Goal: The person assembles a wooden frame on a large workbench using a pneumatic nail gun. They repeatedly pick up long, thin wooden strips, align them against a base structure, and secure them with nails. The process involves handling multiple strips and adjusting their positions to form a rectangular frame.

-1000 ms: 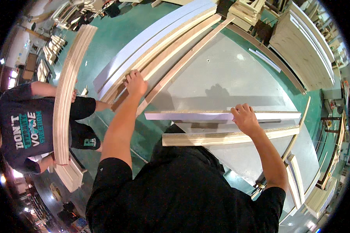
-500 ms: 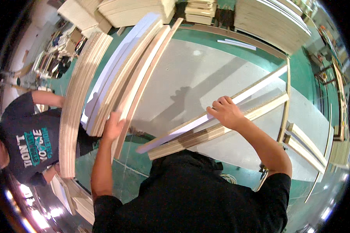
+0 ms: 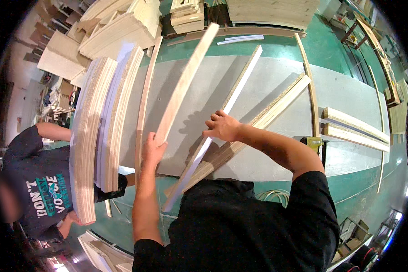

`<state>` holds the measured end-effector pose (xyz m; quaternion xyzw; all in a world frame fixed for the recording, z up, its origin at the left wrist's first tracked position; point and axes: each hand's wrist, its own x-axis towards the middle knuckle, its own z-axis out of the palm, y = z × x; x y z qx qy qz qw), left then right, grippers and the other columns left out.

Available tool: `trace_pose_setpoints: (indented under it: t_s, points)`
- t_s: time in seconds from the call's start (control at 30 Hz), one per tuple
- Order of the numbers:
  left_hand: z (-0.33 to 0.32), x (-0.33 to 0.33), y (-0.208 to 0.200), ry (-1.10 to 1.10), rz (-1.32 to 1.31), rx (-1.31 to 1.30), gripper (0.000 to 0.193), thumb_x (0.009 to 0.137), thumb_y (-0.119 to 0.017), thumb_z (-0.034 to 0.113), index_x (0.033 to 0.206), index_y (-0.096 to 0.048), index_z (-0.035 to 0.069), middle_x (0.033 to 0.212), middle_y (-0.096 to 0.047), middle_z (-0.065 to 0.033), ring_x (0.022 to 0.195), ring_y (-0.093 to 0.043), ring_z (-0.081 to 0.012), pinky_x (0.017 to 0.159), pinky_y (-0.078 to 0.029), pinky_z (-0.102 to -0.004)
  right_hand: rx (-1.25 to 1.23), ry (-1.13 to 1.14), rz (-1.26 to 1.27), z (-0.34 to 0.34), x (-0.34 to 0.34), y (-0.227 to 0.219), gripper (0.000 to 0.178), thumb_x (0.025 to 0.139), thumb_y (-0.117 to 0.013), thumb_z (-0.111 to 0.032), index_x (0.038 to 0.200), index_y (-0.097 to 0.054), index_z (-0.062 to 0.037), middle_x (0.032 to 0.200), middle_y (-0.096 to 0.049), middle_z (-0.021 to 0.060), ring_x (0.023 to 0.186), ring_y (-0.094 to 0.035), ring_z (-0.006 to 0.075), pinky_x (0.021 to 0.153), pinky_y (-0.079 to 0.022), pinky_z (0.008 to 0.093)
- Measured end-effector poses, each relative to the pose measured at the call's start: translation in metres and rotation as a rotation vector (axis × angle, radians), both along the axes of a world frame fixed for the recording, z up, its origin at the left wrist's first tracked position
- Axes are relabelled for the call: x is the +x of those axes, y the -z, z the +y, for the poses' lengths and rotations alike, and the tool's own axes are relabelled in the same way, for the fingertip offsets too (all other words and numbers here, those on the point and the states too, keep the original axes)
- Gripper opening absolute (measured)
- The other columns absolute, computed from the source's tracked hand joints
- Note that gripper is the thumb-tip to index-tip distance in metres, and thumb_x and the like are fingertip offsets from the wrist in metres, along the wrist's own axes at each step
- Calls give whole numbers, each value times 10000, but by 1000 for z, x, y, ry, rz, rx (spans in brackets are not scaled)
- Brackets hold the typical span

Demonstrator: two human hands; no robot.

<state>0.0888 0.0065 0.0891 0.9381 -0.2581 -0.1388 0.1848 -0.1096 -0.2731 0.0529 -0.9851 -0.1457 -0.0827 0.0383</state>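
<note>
Timber sitting in both hands over the grey worktop (image 3: 349,93)

Left hand (image 3: 153,149) is clasping a pale wooden strip (image 3: 186,84) toward the worktop's near edge. Its grip is closing on the strip close to the nearer end. The far end is reaching past the worktop's far edge, perhaps raised; contact beneath isn't showing clearly. Holding one end is probably giving that hand control of the strip's angle.

Right hand (image 3: 223,127) is pinching a white-faced strip (image 3: 241,86) from above, over the worktop's middle, its grip clamping about mid-length. That spot seems to be serving balance: the strip's ends are projecting past the worktop's far and near edges.

Laminated bar (image 3: 276,104) is lying aslant across the worktop, the right forearm partly covering it. One thin strip (image 3: 147,93) is running along the worktop's left part, a slim batten (image 3: 307,68) across its right part; their wide spacing is probably leaving working room between. Paired pieces (image 3: 353,122) are lying side by side at the worktop's right end.

Co-worker (image 3: 41,177), left of the worktop, is holding a layered stack (image 3: 88,136), one hand (image 3: 75,218) cupping its lower end, apparently bearing weight. The co-worker's other hand is hiding from view.
</note>
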Motion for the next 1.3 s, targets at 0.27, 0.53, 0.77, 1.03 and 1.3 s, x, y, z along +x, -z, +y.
trace_pose_setpoints:
  t_s: [0.27,0.53,0.77,1.03,1.3]
  points:
    - [-3,-42,53,153,-88,202,638,930,-689,436,1359,-494,5,1269,-562,-241,1192,-554,-436,968,-482,-527,15,9,-26,15,-10,16,184,888,-623,-299,1069,-656,-298,923,-599,-26,1014,-585,233,861,-440,446]
    - [28,-28,78,244,119,-83,631,922,-703,393,1373,-501,1,1308,-535,-227,1200,-532,-428,1039,-432,-504,-42,133,-108,16,4,10,427,878,-665,-372,1291,-570,-322,1390,-505,73,1315,-485,315,991,-430,533]
    - [36,-58,38,311,55,49,910,742,-858,411,1458,-442,32,1398,-495,-228,1301,-485,-420,1099,-411,-484,-125,209,98,9,57,-20,999,707,-859,-513,1543,-329,-378,1590,-360,50,1524,-270,282,1244,-204,570]
    - [28,-74,27,277,-27,199,870,778,-810,275,1513,-380,100,1378,-491,-185,1283,-486,-405,1068,-444,-495,-146,54,139,-5,95,15,693,729,-866,-318,1347,-556,-268,1258,-618,29,1314,-533,257,1165,-346,574]
    - [61,-81,60,209,-159,103,883,787,-821,282,1529,-372,118,1440,-474,-212,1339,-461,-413,1067,-451,-507,-118,14,47,-1,91,9,428,878,-721,-285,1285,-592,-264,1237,-615,27,1283,-547,267,1133,-354,631]
